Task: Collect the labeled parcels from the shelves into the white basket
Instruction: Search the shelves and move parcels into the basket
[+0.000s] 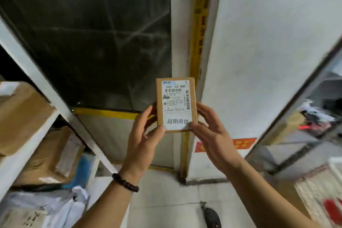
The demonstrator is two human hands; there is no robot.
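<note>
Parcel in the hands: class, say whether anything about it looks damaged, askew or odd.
Nothing stands out. The parcel is held upright between the left hand and right hand, its label flat and readable, no tears.

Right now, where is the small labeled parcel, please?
The parcel is centre of head view, held between left hand and right hand, by the white pillar.

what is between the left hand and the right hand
Head view: a small brown cardboard parcel with a white label, held between the left hand and the right hand.

left grip [142,135] and right grip [209,131] raised ahead, both pinching, palms facing inward.
</note>
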